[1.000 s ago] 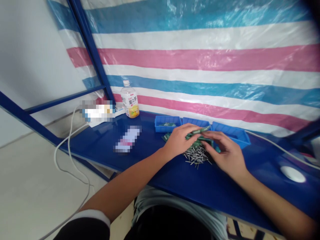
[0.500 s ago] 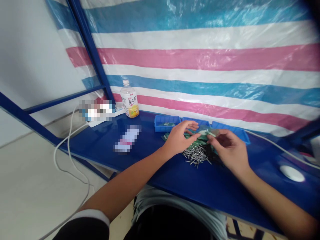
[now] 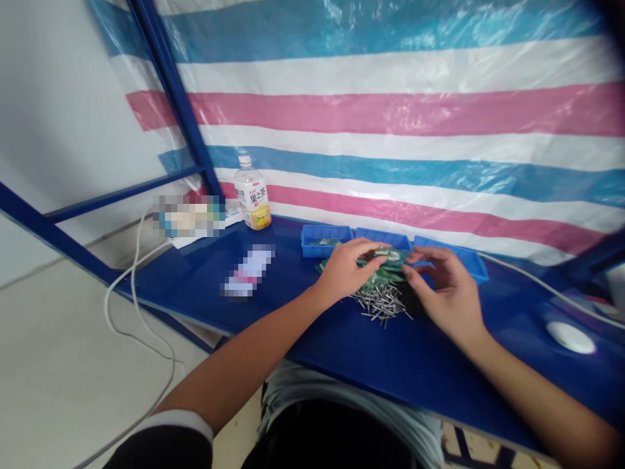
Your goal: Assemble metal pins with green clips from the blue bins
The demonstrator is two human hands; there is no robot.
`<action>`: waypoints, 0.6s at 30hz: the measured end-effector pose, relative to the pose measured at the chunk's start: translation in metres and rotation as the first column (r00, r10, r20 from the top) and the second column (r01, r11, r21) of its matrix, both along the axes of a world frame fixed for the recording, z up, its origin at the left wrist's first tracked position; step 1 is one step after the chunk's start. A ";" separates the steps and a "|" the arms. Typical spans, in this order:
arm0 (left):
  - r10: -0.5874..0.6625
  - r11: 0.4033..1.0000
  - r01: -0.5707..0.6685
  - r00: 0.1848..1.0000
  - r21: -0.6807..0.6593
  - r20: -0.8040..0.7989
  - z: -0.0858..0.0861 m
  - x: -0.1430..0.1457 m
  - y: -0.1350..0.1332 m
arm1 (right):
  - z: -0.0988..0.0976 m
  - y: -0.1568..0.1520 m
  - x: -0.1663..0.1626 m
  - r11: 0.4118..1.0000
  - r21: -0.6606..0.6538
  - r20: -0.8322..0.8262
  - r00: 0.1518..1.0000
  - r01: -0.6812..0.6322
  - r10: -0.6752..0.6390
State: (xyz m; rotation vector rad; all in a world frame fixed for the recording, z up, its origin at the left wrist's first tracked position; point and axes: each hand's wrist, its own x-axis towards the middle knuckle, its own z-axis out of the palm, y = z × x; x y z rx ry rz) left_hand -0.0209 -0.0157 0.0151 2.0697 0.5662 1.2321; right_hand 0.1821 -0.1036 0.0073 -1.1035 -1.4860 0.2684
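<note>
My left hand [image 3: 344, 268] pinches a small green packet [image 3: 388, 255] between thumb and fingers, above a heap of similar green packets [image 3: 378, 280]. At the packet's right side is my right hand [image 3: 449, 286], its thumb and fingertips slightly apart; whether they touch the packet's edge is hard to see. Just below lies a loose pile of thin silver metal pins [image 3: 383, 303] on the blue table [image 3: 312, 332]. Something black [image 3: 413, 298] lies beside the pins, partly hidden by my right hand.
Behind my hands stand a blue tray [image 3: 312, 250] with a few green pieces, a middle blue tray [image 3: 383, 236] and a right blue tray [image 3: 474, 264]. A drink bottle [image 3: 254, 195] is at the back left. A white round object [image 3: 570, 337] and a white cable [image 3: 537, 281] are at right.
My left fingers have closed on the green packet, which sits slightly further left. My right thumb and fingers, pinching it before, have parted a little at its right side.
</note>
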 end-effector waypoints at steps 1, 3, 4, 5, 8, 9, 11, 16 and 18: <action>-0.020 0.999 0.020 1.000 -0.041 0.005 0.000 0.000 -0.001 | -0.001 0.001 0.001 1.000 0.008 -0.024 1.000 0.006 -0.006; -0.078 0.990 0.080 0.997 -0.112 0.019 0.000 0.001 -0.002 | -0.002 0.003 0.002 1.000 -0.018 -0.046 0.999 -0.018 0.017; -0.105 0.985 0.108 0.994 -0.133 0.026 -0.001 0.001 -0.003 | -0.004 0.003 0.004 0.998 -0.045 -0.041 0.999 -0.033 0.031; -0.124 0.982 0.127 0.992 -0.141 0.030 -0.001 0.001 -0.004 | -0.005 0.003 0.005 0.996 -0.076 -0.026 0.999 -0.045 0.043; -0.137 0.983 0.138 0.990 -0.123 0.022 -0.001 0.000 -0.004 | -0.007 0.003 0.010 0.992 -0.118 0.048 0.997 -0.050 0.056; -0.142 0.984 0.142 0.990 -0.109 0.014 0.000 0.000 -0.003 | -0.007 0.003 0.011 0.993 -0.104 0.076 0.995 -0.051 0.059; -0.145 0.987 0.145 0.989 -0.072 0.000 0.002 -0.003 -0.001 | -0.005 0.003 0.014 0.997 -0.055 0.148 0.987 -0.053 0.061; -0.101 0.993 0.099 0.994 -0.070 -0.034 0.003 -0.007 0.003 | 0.000 0.004 0.018 0.998 0.066 0.247 0.969 -0.016 -0.001; -0.098 0.989 0.092 0.994 -0.113 -0.042 0.001 -0.006 0.003 | 0.000 0.004 0.018 0.998 0.055 0.268 0.963 -0.012 -0.003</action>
